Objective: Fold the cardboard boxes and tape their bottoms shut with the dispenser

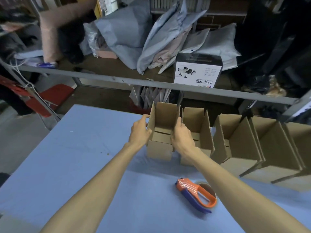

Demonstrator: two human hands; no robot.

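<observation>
Dim shelves, lit table (pixel 67 165), blurred, warped edges.

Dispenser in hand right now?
No, the dispenser lies on the table while the left hand and right hand grip the sides of a box.

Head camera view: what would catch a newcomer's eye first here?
Two bare arms reach over the light blue table, where the left hand and right hand grip the side walls of an open brown cardboard box. More open boxes stand in a row to its right, and an orange-and-blue tape dispenser lies nearer, beside the right forearm.
</observation>
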